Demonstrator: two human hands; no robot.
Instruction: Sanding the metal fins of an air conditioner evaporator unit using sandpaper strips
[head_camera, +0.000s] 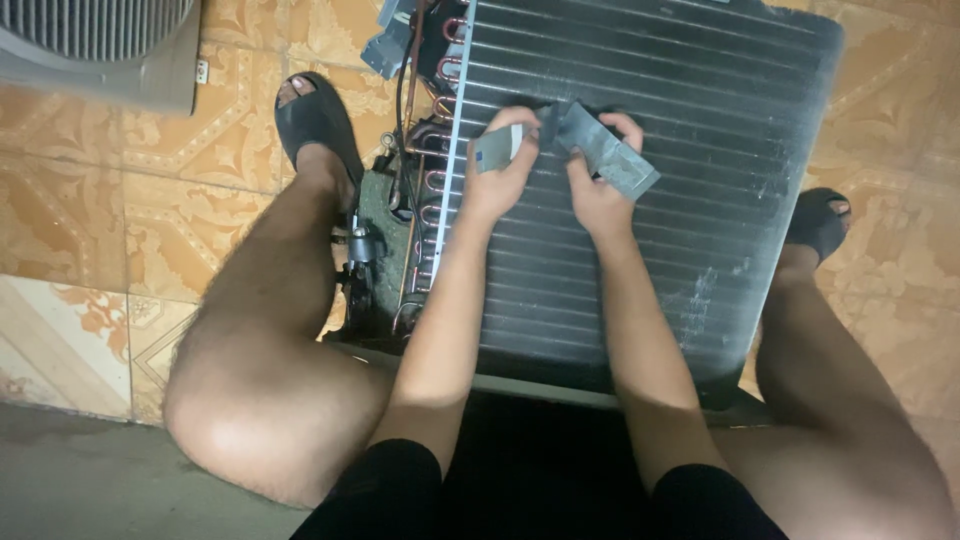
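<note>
A large dark finned condenser coil (680, 130) lies flat on the floor between my legs, with copper return bends (432, 180) along its left edge. My left hand (500, 165) grips one end of a bent grey metal strip (600, 150). My right hand (600, 190) holds the strip's other half, which angles out to the right over the fins. Both hands rest on the upper middle of the coil.
A grey fan housing with a grille (100, 50) sits at the top left. Patterned orange floor tiles (200, 150) surround the unit. My feet in black sandals (318, 120) flank the coil. A small valve fitting (362, 245) sits by the copper tubes.
</note>
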